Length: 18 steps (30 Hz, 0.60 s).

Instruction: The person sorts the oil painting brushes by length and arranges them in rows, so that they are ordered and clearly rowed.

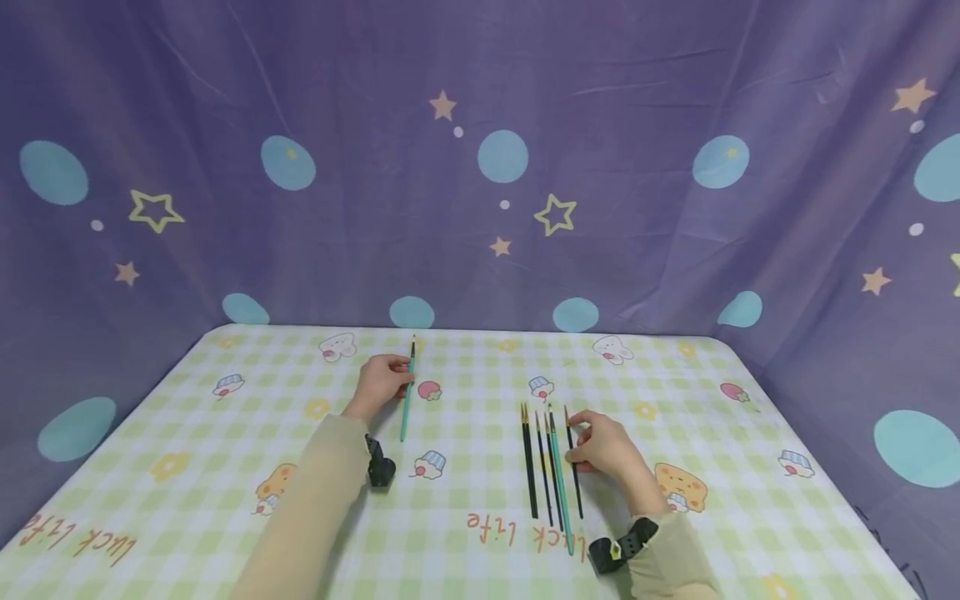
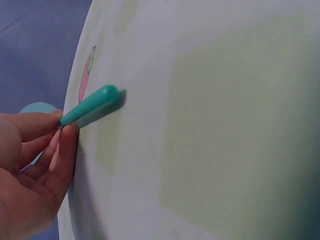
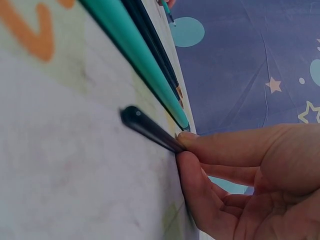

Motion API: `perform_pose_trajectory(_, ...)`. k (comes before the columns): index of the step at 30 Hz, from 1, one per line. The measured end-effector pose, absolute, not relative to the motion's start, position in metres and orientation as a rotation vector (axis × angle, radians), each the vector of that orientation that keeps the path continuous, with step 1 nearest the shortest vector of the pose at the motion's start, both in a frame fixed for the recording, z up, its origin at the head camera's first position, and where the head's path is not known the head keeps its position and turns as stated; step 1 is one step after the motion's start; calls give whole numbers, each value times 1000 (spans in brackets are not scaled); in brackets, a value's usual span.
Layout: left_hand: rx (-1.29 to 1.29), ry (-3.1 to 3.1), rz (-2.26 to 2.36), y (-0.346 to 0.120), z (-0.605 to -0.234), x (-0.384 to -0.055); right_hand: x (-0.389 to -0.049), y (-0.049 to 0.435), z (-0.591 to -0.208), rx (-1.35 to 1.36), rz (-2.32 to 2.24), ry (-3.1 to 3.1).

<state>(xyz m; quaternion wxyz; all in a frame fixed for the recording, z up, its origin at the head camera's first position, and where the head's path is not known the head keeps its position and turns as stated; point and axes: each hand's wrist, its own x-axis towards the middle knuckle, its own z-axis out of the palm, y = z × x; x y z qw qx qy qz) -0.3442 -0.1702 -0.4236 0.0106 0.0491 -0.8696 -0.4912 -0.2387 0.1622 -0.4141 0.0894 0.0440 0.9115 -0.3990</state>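
Note:
My left hand (image 1: 381, 383) pinches a teal paintbrush (image 1: 406, 421) between thumb and fingers, left of the table's middle. Its bristles point to the far edge, and in the left wrist view its rounded handle end (image 2: 95, 104) lies close over the cloth. On the right, the thumb and fingers of my right hand (image 1: 606, 448) pinch a thin black paintbrush (image 1: 577, 493), bristles also pointing away. Just left of it lie a second teal paintbrush (image 1: 563, 496) and several black paintbrushes (image 1: 531, 479), roughly parallel. The right wrist view shows the black handle (image 3: 150, 130) beside the teal one.
A green-and-white checked cloth (image 1: 277, 400) with printed cakes, flowers and lettering covers the table. Behind the table's far edge hangs a purple curtain (image 1: 375, 233) with stars and blue dots; it also runs along both sides. Each wrist wears a black camera (image 1: 381, 468).

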Motion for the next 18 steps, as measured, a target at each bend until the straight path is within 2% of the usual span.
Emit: perform_pose_trajectory(18, 273, -2740, -1338, -161, -429, -350, -238, 162, -413, 134, -1195, 2705)
